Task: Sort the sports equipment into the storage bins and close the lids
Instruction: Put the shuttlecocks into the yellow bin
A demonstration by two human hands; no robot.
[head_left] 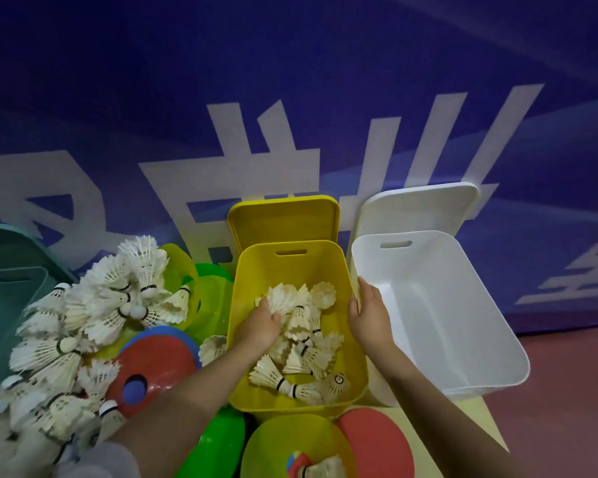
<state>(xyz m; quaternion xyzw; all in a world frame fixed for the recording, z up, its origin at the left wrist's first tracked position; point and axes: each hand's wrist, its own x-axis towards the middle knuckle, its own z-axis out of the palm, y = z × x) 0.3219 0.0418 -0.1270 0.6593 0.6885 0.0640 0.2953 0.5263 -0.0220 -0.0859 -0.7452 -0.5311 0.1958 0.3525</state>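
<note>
Reaching into the yellow bin (354, 326), the left hand (261, 327) has its fingers pressed into a shuttlecock (283, 298) at the top of the small heap there; whether it grips that shuttlecock cannot be told. The right hand (370, 313) rests with straight, relaxed fingers on the rim between the yellow bin and the white bin (463, 326), holding nothing.

Large white characters (256, 160) run across the blue banner (290, 63) behind the bins, cut off at the edges and not readable as a whole. A small round mark sits on the cork of one shuttlecock low in the yellow bin, too small to read.

Three bins show: a teal bin (4, 305) at far left, the yellow one in the middle, the white one at right. Two lids stand on edge against the banner, a yellow lid (283, 219) behind the yellow bin and a white lid (418, 208) behind the white bin. Roughly a dozen shuttlecocks lie in the yellow bin. A far bigger pile of shuttlecocks (83, 322) spreads to the left of it, too many and too overlapped to count. Flat marker discs lie around the bins: two red discs (159, 360), several green and yellow ones, partly hidden. One yellow disc (290, 439) at the bottom edge holds another shuttlecock.
</note>
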